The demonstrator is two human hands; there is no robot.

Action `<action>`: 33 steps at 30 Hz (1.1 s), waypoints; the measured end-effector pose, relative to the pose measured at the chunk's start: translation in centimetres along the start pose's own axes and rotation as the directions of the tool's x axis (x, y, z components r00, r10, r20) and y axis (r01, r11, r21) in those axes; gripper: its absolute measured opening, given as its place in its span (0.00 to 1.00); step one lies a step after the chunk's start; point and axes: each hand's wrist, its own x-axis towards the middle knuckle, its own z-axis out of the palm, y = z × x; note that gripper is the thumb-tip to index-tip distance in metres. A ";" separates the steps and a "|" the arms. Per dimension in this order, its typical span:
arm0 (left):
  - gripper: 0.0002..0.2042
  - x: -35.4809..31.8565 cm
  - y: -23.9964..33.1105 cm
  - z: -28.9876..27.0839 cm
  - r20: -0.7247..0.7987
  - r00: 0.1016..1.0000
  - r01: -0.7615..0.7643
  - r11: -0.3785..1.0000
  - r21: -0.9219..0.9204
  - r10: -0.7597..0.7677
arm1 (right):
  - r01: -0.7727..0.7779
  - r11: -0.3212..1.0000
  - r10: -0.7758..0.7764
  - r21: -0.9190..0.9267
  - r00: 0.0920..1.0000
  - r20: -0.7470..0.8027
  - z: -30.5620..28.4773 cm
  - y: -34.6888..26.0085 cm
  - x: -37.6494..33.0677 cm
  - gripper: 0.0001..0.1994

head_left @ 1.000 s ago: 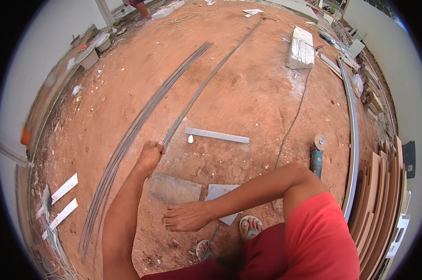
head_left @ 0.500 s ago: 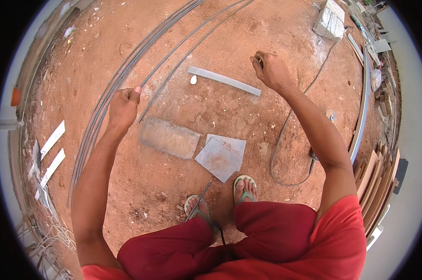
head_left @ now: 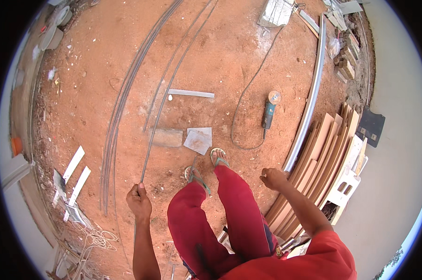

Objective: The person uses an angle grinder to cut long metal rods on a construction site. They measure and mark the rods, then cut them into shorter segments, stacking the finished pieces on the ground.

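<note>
Grey and long, the thin rod (head_left: 148, 151) stretches over reddish ground (head_left: 220, 56), away from the left hand (head_left: 139, 201), which I see closed around it. The right hand (head_left: 273, 179) is half curled; whether it holds something, I cannot tell.

The setting was an outdoor construction yard, as shown by bare reddish earth ground (head_left: 220, 60), long thin dark-grey metal rods (head_left: 129, 81), a blue-bodied angle grinder (head_left: 269, 114), stacked flat brown boards (head_left: 320, 158) and a plain pale wall (head_left: 393, 93).
</note>
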 end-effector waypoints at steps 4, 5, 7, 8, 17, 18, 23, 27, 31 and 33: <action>0.22 -8.2 4.2 -3.3 0.047 0.999 0.021 0.994 0.108 -0.026 | -0.229 0.924 0.218 0.307 0.974 0.070 2.7 0.6 -13.8 0.14; 0.22 -9.9 6.2 -4.1 0.069 0.996 0.046 0.990 0.133 -0.056 | -0.268 0.896 0.255 0.354 0.963 0.086 3.6 1.2 -16.5 0.15; 0.20 -12.8 8.7 -5.5 0.099 0.988 0.095 0.978 0.183 -0.115 | -0.102 0.971 0.096 0.218 0.995 0.038 8.5 6.0 -19.5 0.16; 0.19 -13.4 9.5 -5.8 0.108 0.986 0.101 0.971 0.215 -0.126 | -0.098 0.970 0.100 0.222 0.995 0.000 6.7 5.0 -21.2 0.16; 0.18 -14.1 19.0 -8.5 0.138 0.917 0.314 0.891 0.328 -0.374 | -0.272 0.545 0.355 0.793 0.932 0.076 -5.2 5.9 -22.7 0.09; 0.19 -14.5 19.8 -8.9 0.133 0.913 0.331 0.892 0.309 -0.385 | -0.273 0.569 0.355 0.776 0.932 0.067 -6.5 6.2 -23.0 0.08; 0.20 -15.0 22.0 -10.8 0.113 0.928 0.327 0.920 0.217 -0.356 | -0.336 0.665 0.341 0.667 0.931 0.128 -11.0 6.9 -23.3 0.11; 0.17 -16.2 21.3 -9.9 0.036 0.949 0.306 0.939 0.155 -0.315 | -0.317 0.767 0.294 0.558 0.946 0.134 -14.0 5.4 -20.9 0.08; 0.17 -18.9 21.5 -12.5 0.012 0.968 0.245 0.958 0.149 -0.249 | -0.063 0.903 0.073 0.425 0.997 -0.008 -16.5 0.6 -16.7 0.10; 0.17 -21.3 20.7 -14.0 -0.016 0.963 0.268 0.954 0.135 -0.268 | -0.039 0.907 0.051 0.419 0.999 -0.018 -17.7 -4.6 -16.6 0.11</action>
